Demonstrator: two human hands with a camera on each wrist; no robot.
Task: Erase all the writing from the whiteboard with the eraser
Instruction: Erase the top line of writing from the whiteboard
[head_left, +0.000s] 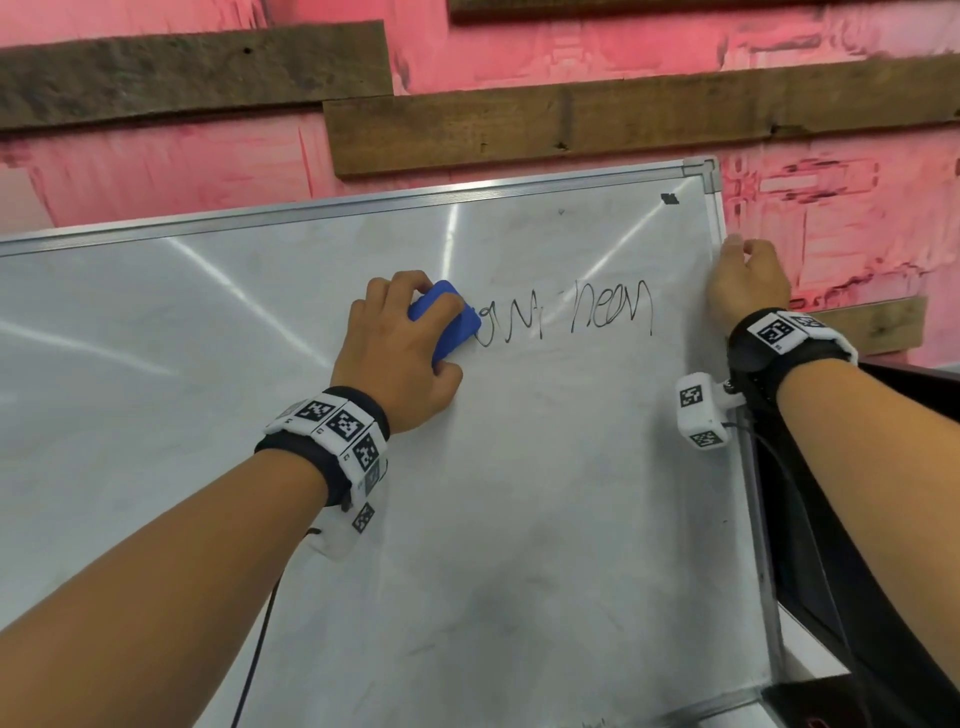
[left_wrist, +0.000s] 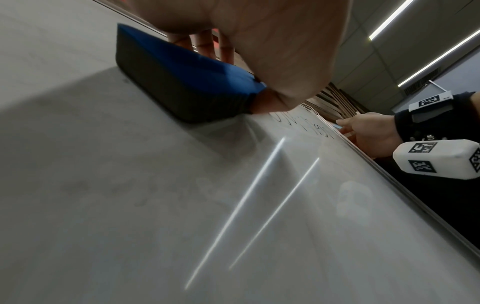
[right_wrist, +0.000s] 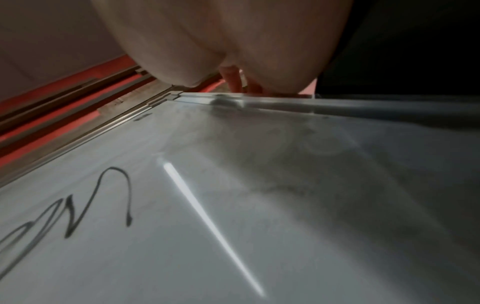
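A grey-white whiteboard (head_left: 519, 493) with a metal frame leans against the wall. Black handwriting (head_left: 571, 314) runs across its upper right part, also seen as writing (left_wrist: 309, 125) and as large strokes (right_wrist: 78, 205). My left hand (head_left: 400, 353) grips a blue eraser (head_left: 447, 319) with a dark felt base (left_wrist: 187, 96), pressed flat on the board at the left end of the writing. My right hand (head_left: 748, 280) grips the board's right frame edge (head_left: 719, 223) near the top corner, its fingers curled behind the frame edge (right_wrist: 259, 98).
A pink wall (head_left: 156, 171) with dark wooden planks (head_left: 571, 124) rises behind the board. A black object (head_left: 831, 571) stands right of the board. The board's left and lower areas bear only faint smudges.
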